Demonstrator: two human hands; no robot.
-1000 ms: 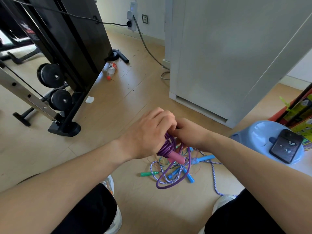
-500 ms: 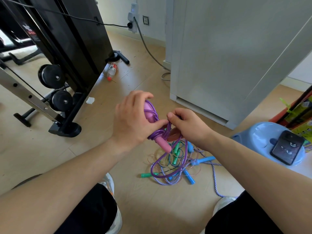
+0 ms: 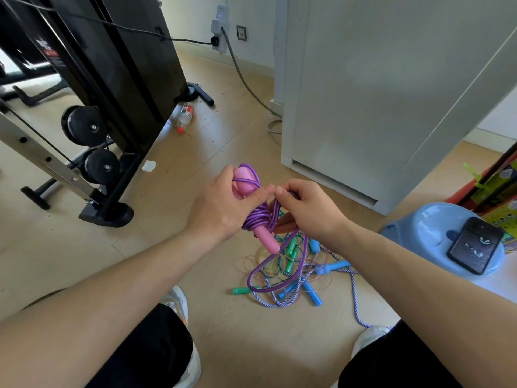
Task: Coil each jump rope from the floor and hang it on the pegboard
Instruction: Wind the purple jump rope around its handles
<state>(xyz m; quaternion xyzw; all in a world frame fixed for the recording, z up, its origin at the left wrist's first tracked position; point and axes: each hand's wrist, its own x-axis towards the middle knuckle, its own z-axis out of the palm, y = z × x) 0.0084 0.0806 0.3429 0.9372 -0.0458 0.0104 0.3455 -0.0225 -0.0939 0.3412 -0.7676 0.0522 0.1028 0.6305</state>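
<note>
My left hand (image 3: 223, 204) grips the pink handles (image 3: 246, 186) of a purple jump rope (image 3: 258, 217), whose cord is wound in several turns round them. My right hand (image 3: 306, 210) pinches the purple cord right beside the wraps. A long loop of that cord (image 3: 253, 275) hangs down to the floor. Below my hands a tangle of other jump ropes (image 3: 293, 273) lies on the wooden floor, with green handles (image 3: 291, 253), blue handles (image 3: 333, 267) and a blue-white braided cord (image 3: 355, 298). No pegboard is in view.
A black exercise machine (image 3: 112, 79) stands at the left, with a plastic bottle (image 3: 185, 114) beside it. A white cabinet (image 3: 377, 93) rises behind my hands. A light blue stool (image 3: 419, 228) at the right carries a phone (image 3: 475, 245). My shoes flank the tangle.
My left hand has rolled back off the bundle, showing the pink handles and the wraps. The bundle rose a little, and my right hand shifted along the cord near the wraps.
</note>
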